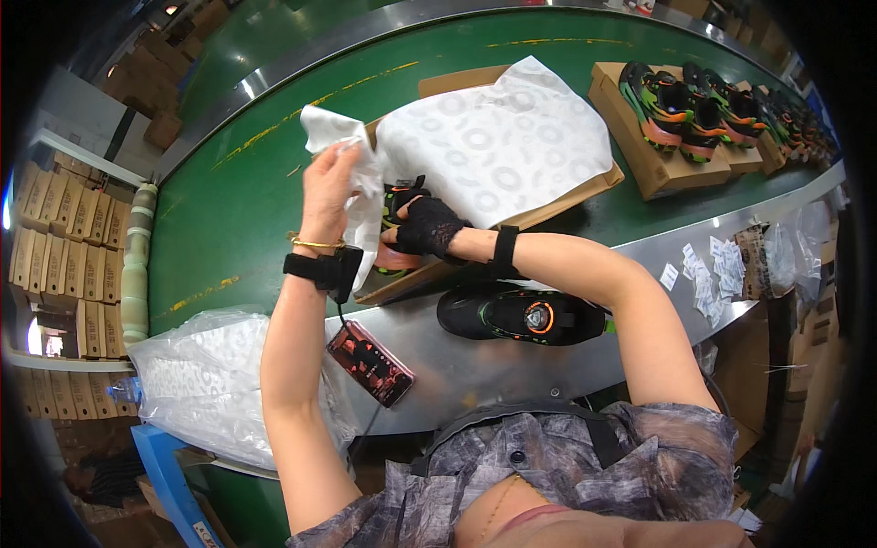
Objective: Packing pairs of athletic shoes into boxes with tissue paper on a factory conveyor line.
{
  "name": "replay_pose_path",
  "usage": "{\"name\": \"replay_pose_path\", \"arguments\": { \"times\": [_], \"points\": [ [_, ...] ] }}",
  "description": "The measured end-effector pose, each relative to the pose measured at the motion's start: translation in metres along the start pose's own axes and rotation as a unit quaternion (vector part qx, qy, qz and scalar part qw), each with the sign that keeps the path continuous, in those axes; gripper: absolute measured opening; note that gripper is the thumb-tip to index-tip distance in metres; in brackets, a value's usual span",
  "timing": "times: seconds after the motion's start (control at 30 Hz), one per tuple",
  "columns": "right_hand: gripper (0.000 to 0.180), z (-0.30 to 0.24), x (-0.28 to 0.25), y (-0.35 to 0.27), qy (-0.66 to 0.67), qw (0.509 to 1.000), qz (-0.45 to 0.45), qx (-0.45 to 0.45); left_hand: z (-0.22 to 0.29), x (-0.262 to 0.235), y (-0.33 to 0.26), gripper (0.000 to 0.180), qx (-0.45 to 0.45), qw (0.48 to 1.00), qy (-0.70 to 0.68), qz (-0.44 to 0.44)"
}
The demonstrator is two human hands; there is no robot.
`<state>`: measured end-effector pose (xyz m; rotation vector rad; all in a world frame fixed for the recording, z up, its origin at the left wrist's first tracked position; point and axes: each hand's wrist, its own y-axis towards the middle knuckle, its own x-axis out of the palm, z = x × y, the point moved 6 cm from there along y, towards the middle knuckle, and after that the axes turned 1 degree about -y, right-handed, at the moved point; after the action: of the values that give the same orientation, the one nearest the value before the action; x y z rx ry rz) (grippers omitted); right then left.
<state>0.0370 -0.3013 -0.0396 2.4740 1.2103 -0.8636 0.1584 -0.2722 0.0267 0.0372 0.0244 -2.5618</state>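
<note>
My left hand (327, 196) pinches the left flap of a white patterned sheet of wrapping paper (498, 137), raising it above the box edge. The sheet spreads over an open brown cardboard shoebox (598, 189). Inside the box's left end lies a black, green and orange sports shoe (395, 262), partly hidden by the paper and my hand. My right hand (431, 226), in a black fingerless lace glove, grips this shoe with bent fingers. A second, matching shoe (493, 313) rests on the metal ledge below the box, with an orange-ringed dial on it.
A phone (370, 363) with a cable lies on the metal ledge, beside plastic-bagged paper (219, 374) at left. More shoes (690, 105) stand on boxes along the green belt (247, 201). Small white slips (713, 274) lie at right; stacked shoeboxes (68, 247) fill a left rack.
</note>
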Motion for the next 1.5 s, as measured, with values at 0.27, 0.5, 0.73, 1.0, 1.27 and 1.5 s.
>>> {"name": "replay_pose_path", "arguments": {
  "times": [0.27,0.5,0.73,1.0,1.27,1.5],
  "points": [
    [0.033,-0.027,-0.001,-0.017,0.161,0.978,-0.118,-0.055,0.011,0.033,-0.013,0.044,0.016,0.995,0.064,-0.072],
    [0.058,0.041,-0.045,-0.012,-0.403,0.904,0.074,-0.123,-0.011,-0.045,0.006,0.024,0.286,0.836,0.443,0.153],
    [0.069,0.071,-0.072,-0.039,-0.341,0.93,-0.098,0.091,-0.053,0.068,-0.022,0.07,0.203,0.773,0.568,-0.199],
    [0.071,0.075,-0.075,-0.051,-0.297,0.948,-0.079,0.079,-0.08,0.08,-0.01,0.1,-0.044,0.538,0.78,-0.316],
    [0.052,0.035,-0.129,-0.097,-0.113,0.961,0.108,-0.226,-0.071,0.007,0.041,0.043,-0.048,0.995,0.049,-0.068],
    [0.084,0.005,-0.108,-0.05,0.08,0.989,0.054,-0.111,-0.054,0.004,0.007,0.079,-0.064,0.981,-0.017,-0.183]
  ]
}}
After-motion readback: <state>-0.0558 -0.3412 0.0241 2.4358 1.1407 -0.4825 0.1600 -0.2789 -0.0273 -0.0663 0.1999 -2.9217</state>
